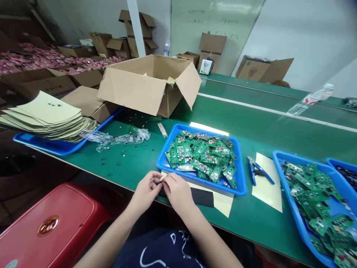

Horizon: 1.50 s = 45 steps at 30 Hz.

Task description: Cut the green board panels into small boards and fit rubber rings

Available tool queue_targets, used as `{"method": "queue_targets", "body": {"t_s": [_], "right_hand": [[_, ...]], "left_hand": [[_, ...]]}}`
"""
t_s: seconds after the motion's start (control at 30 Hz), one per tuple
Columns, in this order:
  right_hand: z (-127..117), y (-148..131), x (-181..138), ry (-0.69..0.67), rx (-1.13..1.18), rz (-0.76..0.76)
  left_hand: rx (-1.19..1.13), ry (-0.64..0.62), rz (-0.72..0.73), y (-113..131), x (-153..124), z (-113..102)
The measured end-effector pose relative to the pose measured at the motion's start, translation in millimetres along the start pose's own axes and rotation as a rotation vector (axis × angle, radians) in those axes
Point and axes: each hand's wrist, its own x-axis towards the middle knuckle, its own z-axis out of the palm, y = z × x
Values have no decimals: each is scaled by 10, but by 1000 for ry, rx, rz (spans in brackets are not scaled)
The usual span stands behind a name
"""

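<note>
My left hand (146,190) and my right hand (178,191) meet at the table's front edge, fingertips pinched close together. Whatever lies between them is small and mostly covered by the fingers, so I cannot make it out. Under and beside my right hand lies a flat black strip (203,197), resting partly on a pale yellow sheet (223,203). Just beyond the hands stands a blue tray (243,175) heaped with small green circuit boards (205,154).
Right of the tray, blue-handled cutters (260,172) lie on another yellow sheet (267,195). A second blue tray (290,212) holds more boards. To the left are an open cardboard box (131,87), crumpled plastic (119,139), stacked yellow sheets (50,115) and a red stool (64,219).
</note>
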Motion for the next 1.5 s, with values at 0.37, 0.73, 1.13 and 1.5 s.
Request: {"method": "queue_targets", "body": {"t_s": [0.37,0.73,1.13,1.5], "right_hand": [[-1548,773,-652,823,626,224],[-2428,986,-335,849,927,218],[-1756,1014,75,399,1034,253],[-1579,1073,47,418,902,310]], "left_hand": [[156,9,-60,13,35,-75],[466,93,74,40,31,-8],[1220,332,757,-94,-67,264],[766,-86,578,924,910,697]]}}
